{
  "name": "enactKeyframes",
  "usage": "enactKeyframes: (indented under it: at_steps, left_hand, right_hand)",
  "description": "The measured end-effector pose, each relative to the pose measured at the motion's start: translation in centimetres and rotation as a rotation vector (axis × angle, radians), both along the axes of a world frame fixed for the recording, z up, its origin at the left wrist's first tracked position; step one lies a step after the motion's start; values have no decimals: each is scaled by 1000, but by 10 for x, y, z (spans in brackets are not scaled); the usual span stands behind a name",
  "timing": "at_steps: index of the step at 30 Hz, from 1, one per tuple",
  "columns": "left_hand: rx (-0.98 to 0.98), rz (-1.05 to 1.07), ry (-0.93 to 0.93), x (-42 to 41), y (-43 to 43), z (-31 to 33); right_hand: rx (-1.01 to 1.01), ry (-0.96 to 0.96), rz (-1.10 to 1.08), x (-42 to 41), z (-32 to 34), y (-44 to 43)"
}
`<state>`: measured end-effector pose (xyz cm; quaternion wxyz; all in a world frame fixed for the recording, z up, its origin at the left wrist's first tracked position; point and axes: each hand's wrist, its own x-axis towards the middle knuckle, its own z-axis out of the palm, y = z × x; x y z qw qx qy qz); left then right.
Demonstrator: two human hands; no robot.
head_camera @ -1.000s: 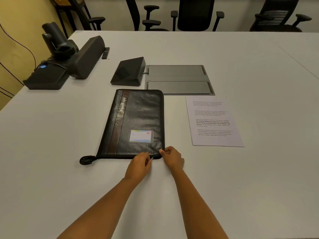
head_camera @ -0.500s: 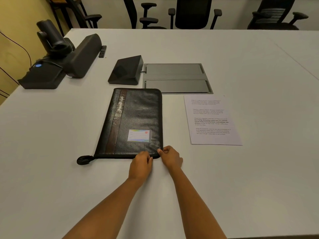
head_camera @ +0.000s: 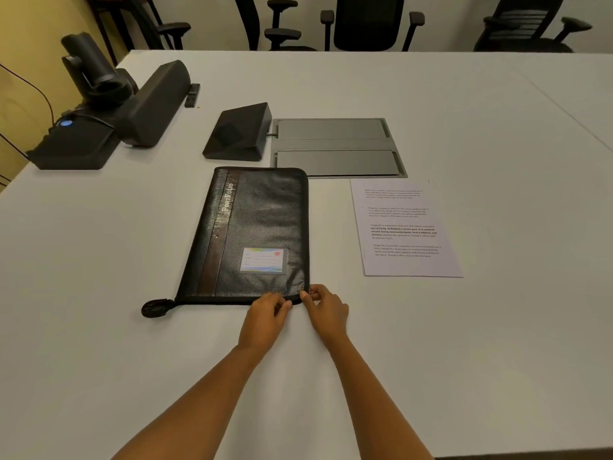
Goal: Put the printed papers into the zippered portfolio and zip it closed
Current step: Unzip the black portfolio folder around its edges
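Note:
A black zippered portfolio (head_camera: 255, 234) with a brown stripe and a card window lies closed on the white table (head_camera: 497, 327). A small black strap tab (head_camera: 156, 308) sticks out at its near left corner. Printed papers (head_camera: 404, 227) lie flat to its right, untouched. My left hand (head_camera: 265, 318) pinches the portfolio's near edge close to the right corner. My right hand (head_camera: 326, 310) pinches that near right corner, fingers curled at the zipper line. The zipper pull itself is hidden under my fingers.
A black wedge-shaped device (head_camera: 238, 132) and a grey recessed panel (head_camera: 338, 146) sit just behind the portfolio. A camera and speaker unit (head_camera: 109, 107) stand at the far left. Office chairs (head_camera: 368, 21) line the table's far side.
Both hands stay at the portfolio's near right corner, with only small finger shifts. The portfolio and papers have not moved.

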<state>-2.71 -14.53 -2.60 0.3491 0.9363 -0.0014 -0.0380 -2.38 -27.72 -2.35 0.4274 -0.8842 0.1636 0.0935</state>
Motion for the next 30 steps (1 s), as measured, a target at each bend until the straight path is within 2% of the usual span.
enactKeyframes:
  at_steps: [4,8,11,15,21,23,26,30]
  left_hand:
    - [114,-171,-148,-2,2,7]
    - [151,-225,-258,11,-3,21]
    - [227,-277,-128,25,-11,26]
    - [431,-272,128,40,-19,27]
    - [566,-316,246,54,-25,31]
    - [621,-381,259,56,-26,34]
    - [734,-525,168,61,-27,42]
    - [764,-574,125,67,-28,45]
  right_hand:
    - [-10,-88,38,-16,-1,6]
    - [-121,-80,-31,-25,-1,25]
    - [-259,-54,-25,-25,-2,33]
    - [-172,-119,-121,-24,-1,31]
    - [-118,-183,-239,-23,-3,35]
    - [-133,-196,-242,-22,-4,35]
    - [-129,-196,-286,-17,-2,32]
    - [-161,-235,-254,-26,-8,35]
